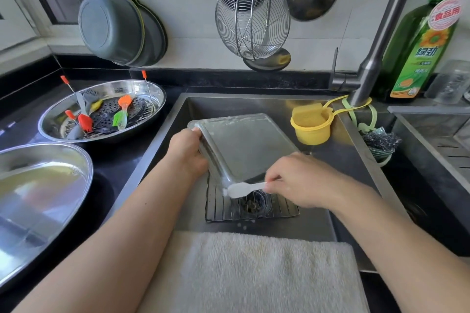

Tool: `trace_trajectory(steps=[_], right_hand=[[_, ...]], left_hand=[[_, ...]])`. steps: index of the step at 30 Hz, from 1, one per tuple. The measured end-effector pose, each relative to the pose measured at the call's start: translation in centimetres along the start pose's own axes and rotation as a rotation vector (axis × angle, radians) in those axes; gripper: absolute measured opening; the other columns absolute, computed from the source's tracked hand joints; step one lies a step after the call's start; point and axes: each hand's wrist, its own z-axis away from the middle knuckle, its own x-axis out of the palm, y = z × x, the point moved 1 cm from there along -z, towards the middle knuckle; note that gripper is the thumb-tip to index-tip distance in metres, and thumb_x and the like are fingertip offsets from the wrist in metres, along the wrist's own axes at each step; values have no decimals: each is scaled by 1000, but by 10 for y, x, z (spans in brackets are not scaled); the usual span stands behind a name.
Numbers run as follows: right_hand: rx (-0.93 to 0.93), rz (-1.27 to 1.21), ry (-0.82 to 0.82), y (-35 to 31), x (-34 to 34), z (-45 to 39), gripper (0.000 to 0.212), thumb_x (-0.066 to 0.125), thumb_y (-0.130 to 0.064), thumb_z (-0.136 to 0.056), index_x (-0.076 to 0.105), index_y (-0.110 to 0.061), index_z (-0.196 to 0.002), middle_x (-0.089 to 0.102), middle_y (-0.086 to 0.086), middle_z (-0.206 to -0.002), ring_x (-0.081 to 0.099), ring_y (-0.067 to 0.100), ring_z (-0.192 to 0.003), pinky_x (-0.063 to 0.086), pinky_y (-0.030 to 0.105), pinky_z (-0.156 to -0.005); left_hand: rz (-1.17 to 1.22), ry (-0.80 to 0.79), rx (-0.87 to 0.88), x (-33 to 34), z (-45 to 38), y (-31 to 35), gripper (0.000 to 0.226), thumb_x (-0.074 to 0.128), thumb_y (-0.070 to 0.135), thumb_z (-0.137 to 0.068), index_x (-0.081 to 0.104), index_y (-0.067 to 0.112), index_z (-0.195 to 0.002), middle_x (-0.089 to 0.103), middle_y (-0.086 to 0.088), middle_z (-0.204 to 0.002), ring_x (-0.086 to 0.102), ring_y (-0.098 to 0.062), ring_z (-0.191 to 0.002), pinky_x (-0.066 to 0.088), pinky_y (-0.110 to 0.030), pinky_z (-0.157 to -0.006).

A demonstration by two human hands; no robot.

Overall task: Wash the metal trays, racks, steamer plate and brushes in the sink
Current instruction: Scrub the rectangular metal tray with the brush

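Right now the rectangular stainless-steel tray (244, 145) is tilted up over the steel sink (318, 221), its underside facing me and streaked with white suds. My left hand (187, 152) grips its left edge, fingers curled over the rim. My right hand (302, 180) pinches the handle of a small white brush (245, 188), whose head touches the tray's lower corner. Beneath that corner, a wire rack (251, 208) lies flat on the sink floor over the drain.

A cream terry towel (254, 272) is draped over the sink's near edge. At the back right of the basin hangs a yellow cup holding a yellow sponge (311, 122), just beside the base of the grey faucet (379, 40); a dark steel scourer (380, 143) sits further right.

On the black counter (122, 160) to my left, a round steel basin (101, 109) holds a perforated steamer plate (106, 115) and several silicone brushes in red, orange, green and grey (122, 114). Nearer me is 1 more round steel basin (38, 198). A green dish-soap bottle (419, 51) stands behind the faucet.
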Motion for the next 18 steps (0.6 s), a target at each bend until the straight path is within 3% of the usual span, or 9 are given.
trace_trajectory(steps=[3,6,9,13,15,18], right_hand=[[-32,-33,18,-2,-3,1,34,61,-48,-98,62,-33,-67,61,-12,-68,52,2,-68,44,32,-63],[76,-56,11,24,-13,3,29,64,-48,-95,69,-33,-71,66,-8,-71,62,14,-71,49,33,-64],[163,-133,32,54,-20,5,24,67,-45,-94,75,-32,-76,67,-1,-68,54,15,-62,43,33,-61],[58,-313,109,49,-25,9,29,63,-41,-97,74,-28,-74,48,-10,-53,35,6,-49,29,31,-56],[20,-332,116,38,-26,8,29,63,-39,-98,73,-27,-74,47,-12,-50,36,5,-47,28,30,-55],[-48,-222,-11,17,-9,6,30,64,-43,-95,70,-31,-69,58,-9,-57,45,4,-53,37,32,-57]], left_hand=[[-8,-8,-10,0,1,2,27,43,6,-108,60,-4,-127,74,-22,-112,77,-35,-88,63,-50,-63],[-13,-40,-1,1,0,5,25,42,8,-109,62,-4,-120,74,-21,-110,76,-33,-88,62,-49,-66],[-12,-61,13,1,1,8,24,42,7,-109,64,-4,-111,74,-21,-106,74,-32,-91,60,-51,-77],[-24,-32,23,-1,2,9,22,43,4,-107,63,-3,-111,75,-21,-105,76,-31,-86,61,-45,-62],[-39,-35,62,0,4,9,19,43,2,-107,63,0,-106,74,-19,-100,76,-28,-80,61,-40,-58],[-95,-52,109,3,4,6,19,46,3,-106,62,3,-97,71,-15,-88,73,-27,-77,62,-42,-69]])
